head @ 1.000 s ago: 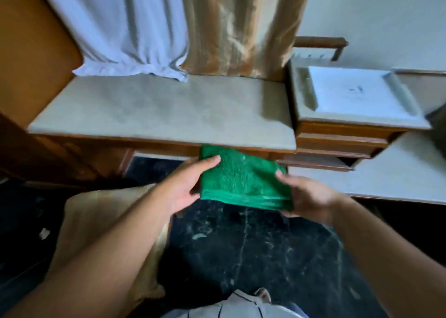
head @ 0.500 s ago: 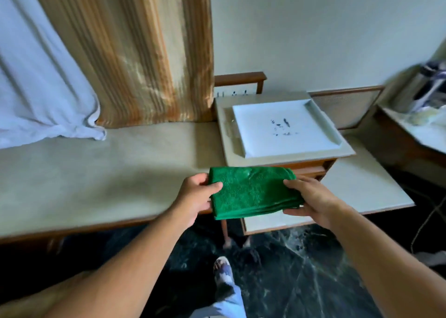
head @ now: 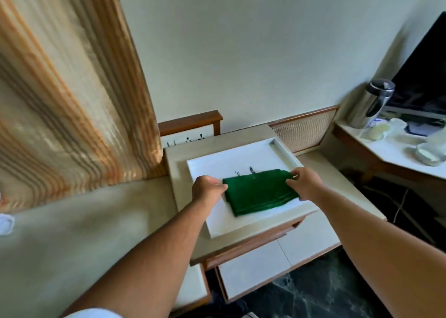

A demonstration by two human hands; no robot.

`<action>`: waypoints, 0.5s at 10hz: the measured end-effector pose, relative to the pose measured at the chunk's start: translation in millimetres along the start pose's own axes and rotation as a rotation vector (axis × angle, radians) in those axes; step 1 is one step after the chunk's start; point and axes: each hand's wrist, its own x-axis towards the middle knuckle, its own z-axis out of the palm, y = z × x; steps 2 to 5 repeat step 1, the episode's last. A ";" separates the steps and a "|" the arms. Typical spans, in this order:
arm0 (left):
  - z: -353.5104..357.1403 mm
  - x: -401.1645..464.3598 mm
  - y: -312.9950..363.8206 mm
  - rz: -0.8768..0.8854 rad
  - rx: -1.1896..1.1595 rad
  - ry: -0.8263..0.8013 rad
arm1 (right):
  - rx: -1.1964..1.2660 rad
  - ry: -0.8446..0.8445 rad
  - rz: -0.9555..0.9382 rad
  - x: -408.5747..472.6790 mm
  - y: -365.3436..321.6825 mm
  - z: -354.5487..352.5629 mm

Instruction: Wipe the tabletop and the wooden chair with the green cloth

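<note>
A folded green cloth (head: 258,192) is held between both hands over a white tray (head: 241,163) that sits on a raised cream tabletop (head: 178,180) with wooden drawers. My left hand (head: 207,189) pinches the cloth's left edge. My right hand (head: 305,182) grips its right edge. A long, lower cream tabletop (head: 72,233) stretches to the left. Whether the cloth touches the tray is unclear. No chair is clearly in view.
A striped orange curtain (head: 67,88) hangs over the left counter. A steel kettle (head: 371,104), a dark screen (head: 424,76) and white items stand on a side table (head: 395,153) at right. A lower white shelf (head: 313,235) and dark marble floor (head: 313,293) lie below.
Both hands have carried the green cloth up and forward, from below the table edge to over the white tray. The view has swung to the right.
</note>
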 end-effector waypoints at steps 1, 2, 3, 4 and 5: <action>5.7 12.3 3.0 0.126 0.251 0.152 | -0.480 0.173 -0.325 31.6 -8.7 0.6; 5.7 12.3 3.0 0.126 0.251 0.152 | -0.480 0.173 -0.325 31.6 -8.7 0.6; 5.7 12.3 3.0 0.126 0.251 0.152 | -0.480 0.173 -0.325 31.6 -8.7 0.6; 5.7 12.3 3.0 0.126 0.251 0.152 | -0.480 0.173 -0.325 31.6 -8.7 0.6; 5.7 12.3 3.0 0.126 0.251 0.152 | -0.480 0.173 -0.325 31.6 -8.7 0.6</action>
